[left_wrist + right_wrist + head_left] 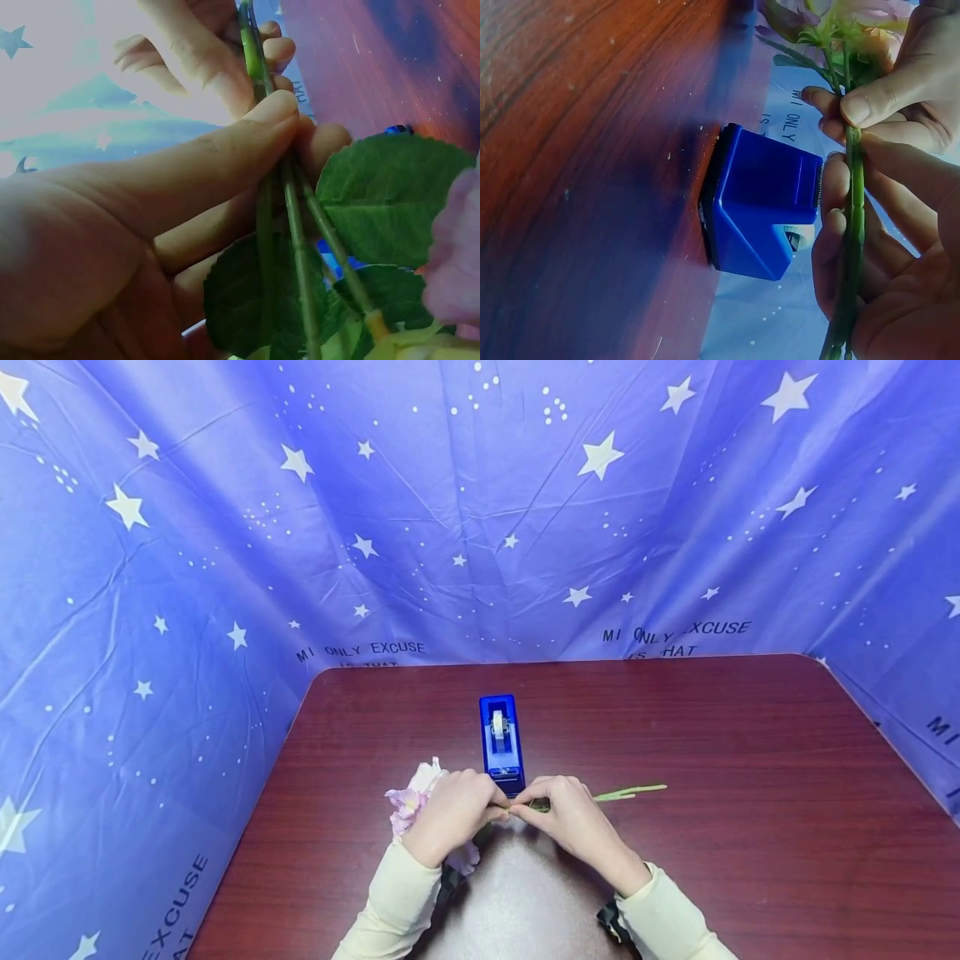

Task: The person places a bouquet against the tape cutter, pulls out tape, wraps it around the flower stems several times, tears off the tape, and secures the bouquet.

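My left hand (459, 806) pinches a bunch of flowers by its green stems (300, 247), thumb on top, just below the leaves (397, 199). Pink and white blooms (408, 802) stick out to the left, partly hidden behind that hand. Close beside it, my right hand (573, 818) holds the same stems (853, 225) between thumb and fingers, fingertips right by the left hand's. The stem ends (633, 792) reach out past the right hand. Just beyond both hands stands a blue tape dispenser (501, 739) with a roll of clear tape (498, 724) in it.
A dark red-brown wooden table (735, 760) lies under the hands. Blue curtains (465, 510) with white stars and lettering hang behind it and along both sides. Dark bands (611, 920) show at the wrists, by the cream sleeves (671, 914).
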Available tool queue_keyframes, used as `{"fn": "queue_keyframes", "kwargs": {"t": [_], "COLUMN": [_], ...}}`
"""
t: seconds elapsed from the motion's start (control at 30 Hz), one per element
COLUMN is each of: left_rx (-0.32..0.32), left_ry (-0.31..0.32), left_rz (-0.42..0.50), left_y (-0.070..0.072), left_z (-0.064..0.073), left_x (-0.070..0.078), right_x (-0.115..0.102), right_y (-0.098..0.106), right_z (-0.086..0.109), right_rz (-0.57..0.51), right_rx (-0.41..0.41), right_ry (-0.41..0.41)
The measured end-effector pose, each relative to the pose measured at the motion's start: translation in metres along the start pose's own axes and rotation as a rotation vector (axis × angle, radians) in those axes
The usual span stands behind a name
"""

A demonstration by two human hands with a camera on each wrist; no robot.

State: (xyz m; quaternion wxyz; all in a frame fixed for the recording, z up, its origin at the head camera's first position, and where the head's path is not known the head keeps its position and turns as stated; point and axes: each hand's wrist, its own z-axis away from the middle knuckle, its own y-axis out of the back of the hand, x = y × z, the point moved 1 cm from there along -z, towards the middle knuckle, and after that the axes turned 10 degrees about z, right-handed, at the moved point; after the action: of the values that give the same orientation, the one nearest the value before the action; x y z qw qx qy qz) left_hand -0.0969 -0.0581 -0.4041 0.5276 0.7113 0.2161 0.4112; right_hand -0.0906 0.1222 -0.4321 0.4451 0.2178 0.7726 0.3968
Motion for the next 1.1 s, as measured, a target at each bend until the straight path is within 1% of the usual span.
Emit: {"fn": "queue_keyframes", "kwargs": {"t": [0.1, 0.17, 0.4, 0.63, 0.83, 1.1], "left_rx": [0.031, 0.041, 0.049, 0.07, 0.09, 0.126], "left_ry": [0.0, 0.005, -0.002, -0.006, -0.016, -0.039], "left_rz": [-0.057, -0.078, -0.105, -0.111, -0.089, -0.103], "left_y": [-0.0009, -0.0009, -0.0021, -0.0053, -0.0075, -0.0088], "left_z": [0.0019, 0.0028, 0.0049, 0.0058, 0.0076, 0.0099], "left_x": [0.0019, 0.0035, 0.0064, 0.007, 0.0069, 0.007], "right_x": [-0.0006, -0.0009, -0.004, -0.0081, -0.0096, -0.0089], "right_y": [0.0, 0.0003, 0.0007, 0.0027, 0.0043, 0.006], "right_z": [-0.0004, -0.0007, -0.0017, -0.0021, -0.0021, -0.0013], "right_rz": [0.01, 0.021, 0.049, 0.043, 0.034, -0.003], "right_rx": [-0.011, -0.021, -0.087, -0.13, -0.157, -0.146], "right_ry": [-0.007, -0.01, -0.046, -0.092, -0.137, -0.137]}}
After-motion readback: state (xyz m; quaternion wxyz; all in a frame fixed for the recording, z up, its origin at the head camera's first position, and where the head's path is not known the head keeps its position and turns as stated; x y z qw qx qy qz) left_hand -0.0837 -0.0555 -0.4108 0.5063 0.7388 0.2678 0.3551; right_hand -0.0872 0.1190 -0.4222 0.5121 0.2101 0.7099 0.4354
